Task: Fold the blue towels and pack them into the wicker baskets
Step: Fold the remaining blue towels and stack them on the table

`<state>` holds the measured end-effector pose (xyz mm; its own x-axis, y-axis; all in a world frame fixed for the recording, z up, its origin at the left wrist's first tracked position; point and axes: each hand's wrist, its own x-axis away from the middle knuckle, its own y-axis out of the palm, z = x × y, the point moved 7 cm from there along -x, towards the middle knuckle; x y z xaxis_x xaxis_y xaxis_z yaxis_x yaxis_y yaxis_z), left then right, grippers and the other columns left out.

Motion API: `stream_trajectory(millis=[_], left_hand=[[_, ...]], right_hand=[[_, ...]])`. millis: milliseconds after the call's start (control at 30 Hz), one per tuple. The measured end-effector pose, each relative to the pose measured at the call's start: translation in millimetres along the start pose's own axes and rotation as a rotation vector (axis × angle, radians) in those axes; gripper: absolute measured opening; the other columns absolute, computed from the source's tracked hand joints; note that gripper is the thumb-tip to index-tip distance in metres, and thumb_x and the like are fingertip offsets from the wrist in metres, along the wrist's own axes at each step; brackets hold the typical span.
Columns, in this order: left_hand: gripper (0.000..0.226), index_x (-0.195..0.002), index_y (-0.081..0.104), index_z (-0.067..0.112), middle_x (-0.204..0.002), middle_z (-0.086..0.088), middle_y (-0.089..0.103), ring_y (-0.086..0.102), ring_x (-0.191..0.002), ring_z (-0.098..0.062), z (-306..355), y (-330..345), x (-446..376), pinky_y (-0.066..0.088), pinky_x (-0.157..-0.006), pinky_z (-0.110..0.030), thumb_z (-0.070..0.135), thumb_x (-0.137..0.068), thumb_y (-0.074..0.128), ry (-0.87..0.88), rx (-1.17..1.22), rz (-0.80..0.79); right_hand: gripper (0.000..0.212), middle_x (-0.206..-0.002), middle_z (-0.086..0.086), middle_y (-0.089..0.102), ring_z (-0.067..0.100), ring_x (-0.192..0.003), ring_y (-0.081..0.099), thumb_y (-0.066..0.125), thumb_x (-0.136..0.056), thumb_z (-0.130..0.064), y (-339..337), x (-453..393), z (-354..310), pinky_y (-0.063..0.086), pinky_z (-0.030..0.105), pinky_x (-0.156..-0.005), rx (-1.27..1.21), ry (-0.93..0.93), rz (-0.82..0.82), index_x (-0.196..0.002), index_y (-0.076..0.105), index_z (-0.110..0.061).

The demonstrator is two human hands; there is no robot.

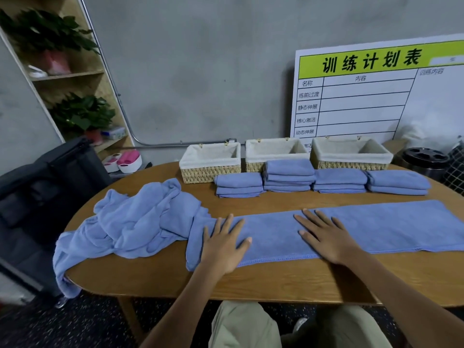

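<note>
Your left hand (223, 243) and right hand (326, 236) lie flat, fingers spread, gripping nothing, on the long blue terry towel (391, 226) stretched lower centre across the oval wooden table (276, 280).

One camera sits on my head. It looks forward and down, close over the wooden table (276, 280) toward the wall.

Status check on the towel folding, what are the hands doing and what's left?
Left hand and right hand flat on the spread towel. Folded stacks on the table, three baskets unpacked. Unfolded pile waits left.
</note>
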<state>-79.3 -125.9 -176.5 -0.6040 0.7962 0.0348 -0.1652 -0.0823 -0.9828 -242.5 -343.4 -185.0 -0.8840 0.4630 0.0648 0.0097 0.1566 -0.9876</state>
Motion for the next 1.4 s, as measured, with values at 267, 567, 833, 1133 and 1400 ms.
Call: stream_trajectory(millis=[267, 567, 833, 1133, 1400], left_hand=[[0.094, -0.158, 0.001, 0.043, -0.168, 0.007, -0.014, -0.017, -0.154, -0.027, -16, 5, -1, -0.004, -0.121, -0.058, 0.087, -0.075, -0.002, -0.100, -0.031, -0.003], [0.069, -0.160, 0.001, 0.037, -0.168, 0.004, -0.010, -0.012, -0.154, -0.029, 16, -6, -23, 0.004, -0.121, -0.062, 0.067, -0.100, 0.019, -0.032, -0.031, 0.003], [0.071, -0.159, -0.002, 0.041, -0.166, 0.011, -0.016, -0.017, -0.153, -0.024, 12, 12, -31, -0.003, -0.122, -0.057, 0.071, -0.098, 0.017, -0.057, -0.013, -0.075], [0.072, -0.159, -0.006, 0.037, -0.166, 0.014, -0.017, -0.015, -0.154, -0.023, 94, 9, -49, -0.001, -0.121, -0.062, 0.067, -0.100, 0.022, 0.093, 0.031, -0.005], [0.080, -0.160, -0.005, 0.036, -0.164, 0.015, -0.021, -0.021, -0.152, -0.018, 98, 26, -53, -0.007, -0.122, -0.057, 0.076, -0.092, 0.014, 0.082, -0.015, -0.099]], right_hand=[[0.096, -0.163, -0.019, -0.013, 0.011, -0.151, -0.015, -0.023, -0.066, -0.083, 0, 6, 13, -0.005, 0.041, -0.122, -0.019, 0.009, 0.008, -0.154, -0.005, -0.049], [0.100, -0.164, -0.015, -0.013, 0.015, -0.152, -0.016, -0.026, -0.065, -0.082, 0, 6, 9, -0.007, 0.044, -0.122, -0.026, 0.008, 0.032, -0.155, -0.003, -0.045], [0.084, -0.163, -0.018, -0.011, 0.012, -0.152, -0.015, -0.005, -0.078, -0.078, -6, 16, 44, -0.007, 0.042, -0.122, -0.060, 0.046, 0.025, -0.155, 0.000, -0.046], [0.087, -0.164, -0.016, -0.011, 0.016, -0.152, -0.013, -0.009, -0.074, -0.078, -10, 24, 74, -0.007, 0.044, -0.122, -0.038, 0.123, 0.033, -0.154, -0.004, -0.047], [0.095, -0.164, -0.017, -0.009, 0.013, -0.152, -0.012, -0.011, -0.070, -0.087, -16, 37, 105, -0.006, 0.042, -0.122, -0.054, 0.117, 0.032, -0.155, 0.000, -0.046]])
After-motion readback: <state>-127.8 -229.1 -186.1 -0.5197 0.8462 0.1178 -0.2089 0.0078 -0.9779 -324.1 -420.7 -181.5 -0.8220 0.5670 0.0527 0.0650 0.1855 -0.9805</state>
